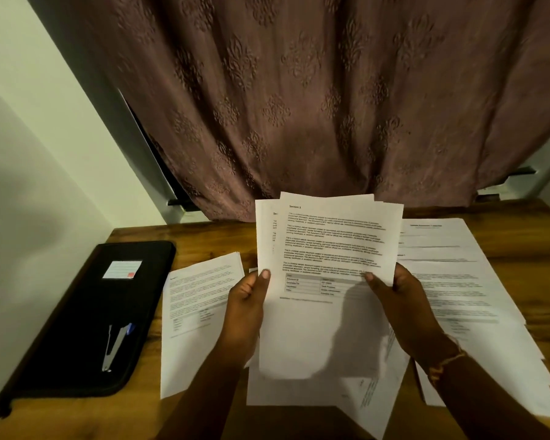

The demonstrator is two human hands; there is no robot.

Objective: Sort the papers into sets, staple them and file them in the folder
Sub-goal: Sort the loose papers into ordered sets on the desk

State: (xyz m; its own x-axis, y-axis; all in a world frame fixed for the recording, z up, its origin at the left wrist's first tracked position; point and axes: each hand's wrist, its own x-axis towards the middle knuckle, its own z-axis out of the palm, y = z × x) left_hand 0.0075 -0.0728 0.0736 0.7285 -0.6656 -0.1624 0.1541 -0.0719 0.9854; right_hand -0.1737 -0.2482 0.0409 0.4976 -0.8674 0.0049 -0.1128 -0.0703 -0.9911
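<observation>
Fanned sheaf of printed sheets point(327, 249) raised above wooden table point(134, 234), pinched by left hand point(245, 308) and right hand point(399, 301), fingers hidden behind. Print blurred beyond "Section 5". Metal stapler point(113, 347) atop black folder point(77, 312), far left.

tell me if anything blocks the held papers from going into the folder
Yes. A stapler lies on top of the closed black folder, so it would need moving first. Nothing else visible blocks the held papers.
</observation>
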